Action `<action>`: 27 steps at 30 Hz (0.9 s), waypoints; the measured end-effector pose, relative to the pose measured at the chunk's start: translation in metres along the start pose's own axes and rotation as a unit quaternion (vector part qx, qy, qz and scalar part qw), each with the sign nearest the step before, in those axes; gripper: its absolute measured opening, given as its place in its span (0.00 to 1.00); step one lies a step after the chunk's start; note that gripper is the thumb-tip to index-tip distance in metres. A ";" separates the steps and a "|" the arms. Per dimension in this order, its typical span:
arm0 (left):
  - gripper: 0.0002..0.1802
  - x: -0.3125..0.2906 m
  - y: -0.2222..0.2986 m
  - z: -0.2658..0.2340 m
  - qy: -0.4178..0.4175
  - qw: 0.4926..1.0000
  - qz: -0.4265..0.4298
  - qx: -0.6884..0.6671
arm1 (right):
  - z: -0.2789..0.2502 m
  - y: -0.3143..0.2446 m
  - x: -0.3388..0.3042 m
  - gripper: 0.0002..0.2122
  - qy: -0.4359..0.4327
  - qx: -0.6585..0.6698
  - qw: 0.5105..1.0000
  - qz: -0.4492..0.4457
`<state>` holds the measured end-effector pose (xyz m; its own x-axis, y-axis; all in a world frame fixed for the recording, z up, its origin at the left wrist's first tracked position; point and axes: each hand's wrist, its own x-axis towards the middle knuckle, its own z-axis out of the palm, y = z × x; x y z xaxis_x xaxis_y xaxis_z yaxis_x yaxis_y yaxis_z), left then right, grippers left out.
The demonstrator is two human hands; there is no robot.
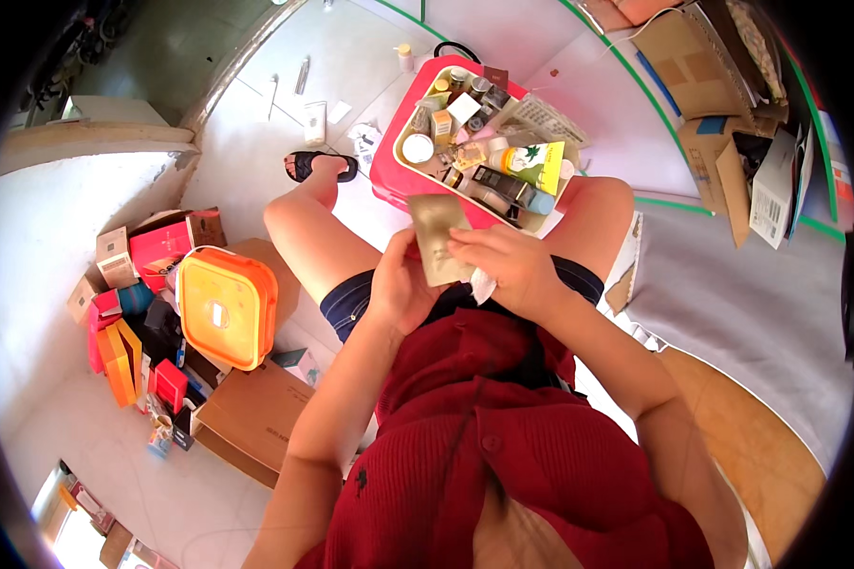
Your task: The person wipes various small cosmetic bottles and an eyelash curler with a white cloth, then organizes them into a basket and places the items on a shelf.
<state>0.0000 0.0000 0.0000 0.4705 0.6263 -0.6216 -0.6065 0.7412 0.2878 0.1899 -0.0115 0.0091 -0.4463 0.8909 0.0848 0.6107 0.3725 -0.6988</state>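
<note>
In front of my lap is a flat gold packet (pixel 435 235), with my left hand (pixel 403 289) closed around its left edge. My right hand (pixel 510 268) has its fingers on the packet's right side. A crumpled white tissue (pixel 484 285) is pinched in that same hand. Just beyond, between my knees, a cream tray (pixel 396 152) rests on a pink-red box (pixel 386 178). Bottles, jars and tubes crowd the tray, among them a yellow tube (pixel 547 169) and a round white-lidded jar (pixel 417 148).
Left of me stand an orange-lidded tub (pixel 220 308), a brown carton (pixel 256 408) and a heap of small boxes. A white tube (pixel 315 121) and a pump bottle (pixel 405 57) are on the floor tiles. Opened cardboard boxes (pixel 707 71) stand at far right.
</note>
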 end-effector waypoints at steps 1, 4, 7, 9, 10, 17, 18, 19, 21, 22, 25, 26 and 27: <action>0.29 -0.005 0.005 0.002 0.014 0.998 -0.016 -0.052 | 0.000 -0.003 0.003 0.22 -0.043 0.000 0.999 -0.015; 0.20 -0.005 0.007 -0.013 0.073 0.997 0.022 -0.021 | 0.001 -0.006 0.017 0.21 -0.101 0.064 0.992 -0.038; 0.17 -0.003 0.004 -0.015 0.124 0.988 0.081 0.051 | -0.013 0.005 0.026 0.18 -0.133 0.235 0.963 0.023; 0.16 -0.001 0.008 -0.016 0.116 0.987 0.085 0.072 | -0.023 0.025 0.049 0.14 -0.067 0.150 0.984 0.066; 0.15 0.002 0.010 -0.022 0.121 0.987 0.087 0.061 | -0.021 0.038 0.063 0.13 -0.045 0.056 0.996 0.046; 0.19 0.001 0.010 -0.021 0.113 0.988 0.093 0.057 | 0.051 0.122 0.108 0.12 -0.269 -0.228 0.935 -0.033; 0.19 0.000 0.010 -0.021 0.113 0.988 0.092 0.059 | 0.056 0.120 0.109 0.11 -0.260 -0.260 0.930 -0.016; 0.19 -0.001 0.010 -0.024 0.115 0.987 0.093 0.056 | 0.059 0.118 0.110 0.11 -0.251 -0.293 0.923 0.001; 0.19 -0.002 0.008 -0.031 0.115 0.988 0.098 0.044 | 0.043 0.110 0.112 0.12 -0.247 -0.237 0.940 0.014; 0.19 -0.004 0.010 -0.034 0.115 0.988 0.097 0.042 | 0.026 0.100 0.113 0.14 -0.238 -0.182 0.954 0.034; 0.19 -0.003 0.008 -0.036 0.110 0.989 0.087 0.033 | -0.003 0.096 0.102 0.13 -0.100 -0.042 0.993 -0.048; 0.19 -0.003 0.010 -0.036 0.111 0.990 0.083 0.036 | -0.026 0.078 0.105 0.12 -0.188 0.121 0.968 0.112; 0.19 -0.001 0.011 -0.034 0.105 0.991 0.076 0.041 | -0.046 0.063 0.103 0.13 -0.258 0.271 0.887 0.270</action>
<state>-0.0287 -0.0005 -0.0207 0.2298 0.6742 -0.7019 -0.6022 0.6651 0.4416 0.2124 0.1162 0.0063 -0.5096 0.6113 -0.6054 0.4842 -0.3779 -0.7891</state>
